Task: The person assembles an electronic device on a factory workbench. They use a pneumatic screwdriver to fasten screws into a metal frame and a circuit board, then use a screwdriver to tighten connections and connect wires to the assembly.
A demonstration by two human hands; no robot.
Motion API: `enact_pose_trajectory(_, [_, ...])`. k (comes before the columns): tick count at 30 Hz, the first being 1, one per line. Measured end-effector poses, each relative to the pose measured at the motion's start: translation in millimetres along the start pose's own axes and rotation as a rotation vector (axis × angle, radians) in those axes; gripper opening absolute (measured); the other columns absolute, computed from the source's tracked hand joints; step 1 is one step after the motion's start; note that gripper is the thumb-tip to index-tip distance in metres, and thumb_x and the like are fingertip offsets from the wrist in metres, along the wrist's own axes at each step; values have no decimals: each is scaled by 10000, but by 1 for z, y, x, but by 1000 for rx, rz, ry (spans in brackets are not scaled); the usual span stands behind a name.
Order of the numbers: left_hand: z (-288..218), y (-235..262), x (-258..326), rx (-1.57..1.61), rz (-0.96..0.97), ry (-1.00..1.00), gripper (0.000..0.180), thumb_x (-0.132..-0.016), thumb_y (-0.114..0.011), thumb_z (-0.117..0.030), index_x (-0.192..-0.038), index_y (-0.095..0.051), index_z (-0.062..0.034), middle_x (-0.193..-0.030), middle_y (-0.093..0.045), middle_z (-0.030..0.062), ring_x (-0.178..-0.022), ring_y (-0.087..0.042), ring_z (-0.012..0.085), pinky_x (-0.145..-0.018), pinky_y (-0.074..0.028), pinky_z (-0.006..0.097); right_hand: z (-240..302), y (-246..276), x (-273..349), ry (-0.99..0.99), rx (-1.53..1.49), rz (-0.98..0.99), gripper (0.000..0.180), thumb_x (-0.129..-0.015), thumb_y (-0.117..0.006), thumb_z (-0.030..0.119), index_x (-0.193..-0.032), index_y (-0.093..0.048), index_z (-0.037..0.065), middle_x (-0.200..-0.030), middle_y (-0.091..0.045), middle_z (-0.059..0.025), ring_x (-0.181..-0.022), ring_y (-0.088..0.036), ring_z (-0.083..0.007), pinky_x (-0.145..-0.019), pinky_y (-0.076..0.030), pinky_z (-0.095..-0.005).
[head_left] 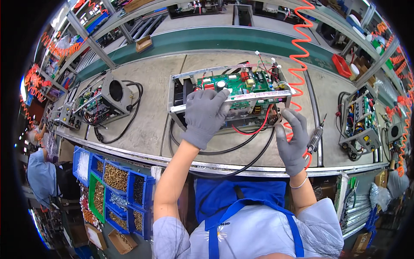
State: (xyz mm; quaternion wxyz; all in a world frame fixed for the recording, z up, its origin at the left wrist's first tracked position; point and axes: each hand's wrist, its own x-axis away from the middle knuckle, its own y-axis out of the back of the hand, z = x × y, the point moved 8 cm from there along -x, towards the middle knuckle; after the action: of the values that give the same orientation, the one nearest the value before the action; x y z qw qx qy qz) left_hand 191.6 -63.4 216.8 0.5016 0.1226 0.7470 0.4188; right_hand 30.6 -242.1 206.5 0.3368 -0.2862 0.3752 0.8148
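An open metal chassis [177, 100] with a green circuit board [233, 86] and red and black wires lies on the workbench in front of me. My left hand [205, 115], in a grey glove, grips the chassis's near metal rail at its left part. My gloved right hand [293, 140] is at the chassis's lower right corner, fingers spread against the frame beside the red wire [254, 129]. A black cable [224, 151] loops out from under the chassis toward the bench edge.
A pneumatic screwdriver [315, 137] on an orange coiled hose [300, 47] hangs just right of my right hand. Similar units stand at left [108, 100] and right [361, 121]. Blue and green bins of screws [115, 177] sit below the bench. Another person [41, 175] is at far left.
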Motion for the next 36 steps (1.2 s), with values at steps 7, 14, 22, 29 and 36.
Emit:
enact_pose_trajectory(7, [-26, 39, 35, 15, -194, 12, 419, -800, -705, -295, -1191, -643, -154, -1094, -623, 48, -1043, -563, 267, -979, -394, 466, 2, -10, 22, -50, 2, 85, 365, -797, -653, -18, -1160, -635, 13, -1150, -617, -153, -1077, -581, -293, -943, -466, -377])
enact_pose_trajectory(14, [-16, 47, 163, -50, -65, 223, 344, -828, -697, -282, -1137, -655, -137, -1035, -657, 22, -915, -625, 204, -979, -420, 430, 17, -50, 44, -108, -86, 277, 327, -822, -660, 11, -1148, -640, 24, -1151, -615, -160, -1070, -579, -314, -942, -459, -400])
enact_pose_trajectory(22, [63, 166, 318, -365, -237, 906, 632, -840, -723, -266, -1368, -496, -4, -856, -680, 120, -784, -679, 278, -863, -522, 433, 28, -89, 74, -145, -219, 451, 298, -852, -608, -49, -1147, -640, -20, -1130, -630, -162, -1003, -611, -268, -855, -500, -354])
enact_pose_trajectory(29, [143, 290, 453, -680, -221, 1356, 505, -840, -663, -156, -1323, -526, -95, -1100, -700, 171, -974, -682, 344, -862, -525, 442, 35, -106, 80, -80, -255, 519, 281, -875, -607, -7, -1154, -637, -21, -1133, -629, -155, -990, -605, -260, -843, -505, -359])
enact_pose_trajectory(36, [194, 281, 409, -584, -52, 1154, 335, -809, -678, -196, -1140, -676, -152, -1076, -704, 134, -966, -676, 343, -892, -526, 424, 45, -112, 81, -122, -219, 570, 267, -868, -579, -16, -1129, -632, -26, -1110, -628, -151, -970, -597, -256, -836, -487, -350])
